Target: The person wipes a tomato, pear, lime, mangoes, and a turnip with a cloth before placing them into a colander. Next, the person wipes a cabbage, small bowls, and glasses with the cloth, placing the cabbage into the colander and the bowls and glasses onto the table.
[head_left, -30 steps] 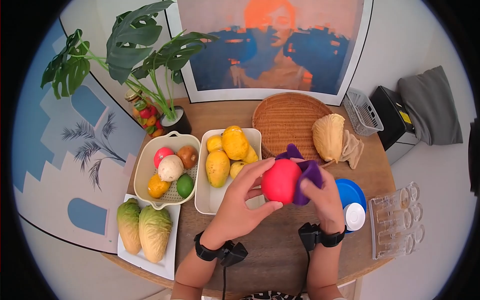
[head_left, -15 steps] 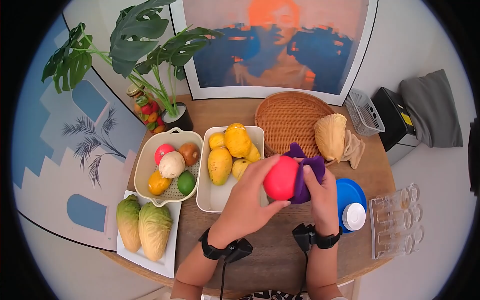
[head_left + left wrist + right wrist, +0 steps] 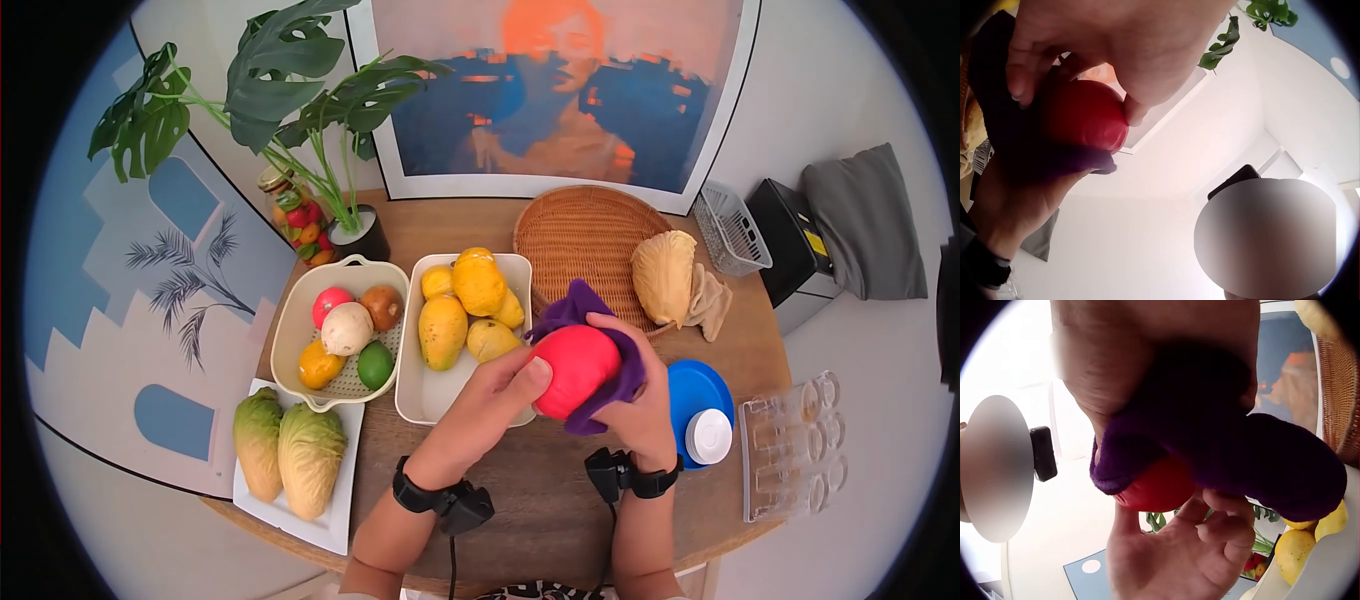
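Note:
Above the front middle of the table, both hands hold a smooth red round fruit (image 3: 577, 372), its exact kind unclear. My left hand (image 3: 487, 402) grips its left side, the thumb lying across the near face. A purple cloth (image 3: 629, 376) wraps the fruit's far and right sides. Through that cloth my right hand (image 3: 645, 412) clasps the fruit from the right. In the left wrist view, the red fruit (image 3: 1085, 115) shows between the left thumb and fingers. The right wrist view has the purple cloth (image 3: 1294, 469) hanging in a loose flap beside the left fingers.
On the left stand a colander (image 3: 283, 365) of mixed produce and a white tray (image 3: 440, 385) of yellow fruit. Two cabbages lie on a white plate (image 3: 340, 440). Behind is a wicker tray (image 3: 580, 240) with another cabbage (image 3: 663, 278); rightward, a blue plate (image 3: 690, 385) and glasses (image 3: 800, 445).
The red fruit has turned and tilted in the hands. My left thumb has moved from below the fruit up onto its near face, and the purple cloth now spreads wider behind it.

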`<action>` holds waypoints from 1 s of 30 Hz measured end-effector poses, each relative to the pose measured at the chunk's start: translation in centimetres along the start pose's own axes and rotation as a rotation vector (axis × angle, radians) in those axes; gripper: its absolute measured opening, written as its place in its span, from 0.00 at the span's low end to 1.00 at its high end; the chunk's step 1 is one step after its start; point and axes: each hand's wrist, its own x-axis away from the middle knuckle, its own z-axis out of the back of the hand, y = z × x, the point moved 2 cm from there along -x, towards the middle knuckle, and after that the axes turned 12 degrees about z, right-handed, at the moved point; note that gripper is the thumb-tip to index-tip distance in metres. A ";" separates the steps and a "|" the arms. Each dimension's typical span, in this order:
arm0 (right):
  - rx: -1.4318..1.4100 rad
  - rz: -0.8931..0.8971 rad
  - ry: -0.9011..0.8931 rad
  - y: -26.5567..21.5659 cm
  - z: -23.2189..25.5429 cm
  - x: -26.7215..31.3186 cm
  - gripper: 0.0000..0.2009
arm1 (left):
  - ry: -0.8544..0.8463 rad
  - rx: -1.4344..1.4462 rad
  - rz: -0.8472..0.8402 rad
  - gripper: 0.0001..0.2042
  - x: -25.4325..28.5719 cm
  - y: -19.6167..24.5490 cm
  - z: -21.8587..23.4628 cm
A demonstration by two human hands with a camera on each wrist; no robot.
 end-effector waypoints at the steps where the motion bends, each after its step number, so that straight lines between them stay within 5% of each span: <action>1: -0.069 -0.059 0.031 0.0 0.3 0.1 0.37 | -0.026 0.034 0.027 0.26 0.0 0.1 -0.1; 7: -0.189 -0.179 0.143 0.0 0.2 -0.1 0.35 | -0.068 0.131 0.100 0.27 -0.8 -0.8 -0.2; 10: 0.140 -0.010 -0.008 -0.8 0.0 -0.5 0.36 | -0.029 0.114 0.091 0.27 -0.7 -0.8 -0.3; 22: -0.097 -0.134 0.062 -0.2 0.6 0.0 0.34 | -0.088 0.087 0.109 0.29 -0.4 -0.2 0.0; 25: 0.206 0.014 -0.039 -1.0 0.1 -0.4 0.33 | -0.046 -0.036 0.081 0.29 -0.1 0.0 0.4; 30: 0.165 -0.058 0.028 -0.4 0.8 0.0 0.21 | -0.016 -0.072 0.045 0.25 0.5 1.2 2.0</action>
